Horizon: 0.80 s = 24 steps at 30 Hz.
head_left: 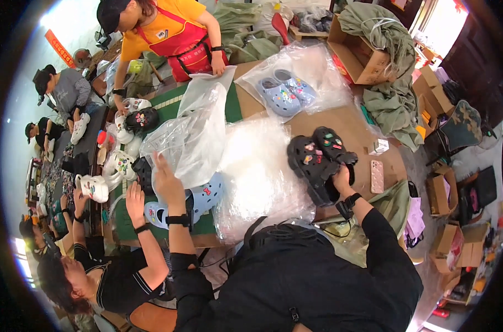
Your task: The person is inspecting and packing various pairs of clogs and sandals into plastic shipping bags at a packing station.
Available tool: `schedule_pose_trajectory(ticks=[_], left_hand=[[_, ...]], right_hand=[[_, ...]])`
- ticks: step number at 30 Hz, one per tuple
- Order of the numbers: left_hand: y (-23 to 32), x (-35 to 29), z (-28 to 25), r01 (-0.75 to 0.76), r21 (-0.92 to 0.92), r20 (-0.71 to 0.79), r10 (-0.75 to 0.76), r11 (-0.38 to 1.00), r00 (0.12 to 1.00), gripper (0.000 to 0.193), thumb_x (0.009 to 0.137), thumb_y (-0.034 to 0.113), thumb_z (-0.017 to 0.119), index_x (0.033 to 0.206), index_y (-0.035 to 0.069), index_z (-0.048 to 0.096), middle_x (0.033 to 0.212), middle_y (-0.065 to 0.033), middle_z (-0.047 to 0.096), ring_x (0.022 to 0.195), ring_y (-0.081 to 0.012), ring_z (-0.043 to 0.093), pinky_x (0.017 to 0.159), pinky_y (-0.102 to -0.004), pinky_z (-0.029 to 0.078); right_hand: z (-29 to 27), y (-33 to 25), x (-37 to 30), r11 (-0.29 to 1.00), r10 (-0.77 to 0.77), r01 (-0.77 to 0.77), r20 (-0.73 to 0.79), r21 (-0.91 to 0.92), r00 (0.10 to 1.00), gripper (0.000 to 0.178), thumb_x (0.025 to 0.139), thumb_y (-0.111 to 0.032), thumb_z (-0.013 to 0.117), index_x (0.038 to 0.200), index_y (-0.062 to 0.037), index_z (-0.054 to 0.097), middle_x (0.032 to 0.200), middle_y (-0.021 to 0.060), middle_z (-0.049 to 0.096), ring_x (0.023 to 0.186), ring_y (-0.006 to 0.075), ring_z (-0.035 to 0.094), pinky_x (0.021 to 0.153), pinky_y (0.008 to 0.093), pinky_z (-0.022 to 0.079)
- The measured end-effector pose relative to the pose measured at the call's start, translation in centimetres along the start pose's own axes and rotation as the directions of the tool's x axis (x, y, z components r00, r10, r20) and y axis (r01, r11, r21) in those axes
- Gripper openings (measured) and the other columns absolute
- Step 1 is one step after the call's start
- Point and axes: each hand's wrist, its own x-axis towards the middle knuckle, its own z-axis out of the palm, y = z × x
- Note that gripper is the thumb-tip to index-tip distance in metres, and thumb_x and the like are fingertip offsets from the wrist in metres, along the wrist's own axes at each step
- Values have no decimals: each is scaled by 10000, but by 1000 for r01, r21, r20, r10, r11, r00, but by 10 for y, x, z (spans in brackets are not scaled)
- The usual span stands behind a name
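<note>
My right hand (341,180) is closed on the heel end of a black clog (312,160), one of a pair trimmed with colourful charms, at the right of the table. The second black clog (332,143) lies against it. My left hand (169,185) is raised at the left, fingers stretched out, beside a clear plastic bag (199,135). Below that hand sits a pair of light blue clogs (207,191), partly hidden by my wrist. A stack of clear plastic bags (259,177) lies between my hands.
Another blue pair (284,93) rests on plastic at the far side. A pink phone (377,176) and small white box (379,146) lie right. A co-worker in a red apron (188,52) touches the bag; another co-worker's hand (135,203) is close to my left. White clogs (124,166) line the left.
</note>
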Motion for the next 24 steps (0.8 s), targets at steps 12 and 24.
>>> schedule_pose_trajectory(ticks=[12, 24], left_hand=[[-2, -63, -13, -423, -169, 412, 454, 890, 790, 537, 711, -44, 424, 1232, 84, 452, 1243, -113, 469, 1105, -311, 435, 943, -432, 304], [-7, -106, 5, -316, -187, 465, 367, 930, 806, 448, 686, -36, 473, 1114, 73, 549, 1199, -133, 496, 1136, -327, 418, 936, -478, 295]], right_hand=[[-41, -47, 13, 968, -40, 191, 648, -165, 760, 349, 726, -379, 616, 783, -36, 646, 798, 134, 635, 755, 270, 618, 656, 358, 488], [96, -126, 13, 956, 288, -215, 477, -202, 831, 873, 701, -586, 572, 1249, 45, 322, 1253, 227, 349, 1196, 370, 302, 950, 452, 305]])
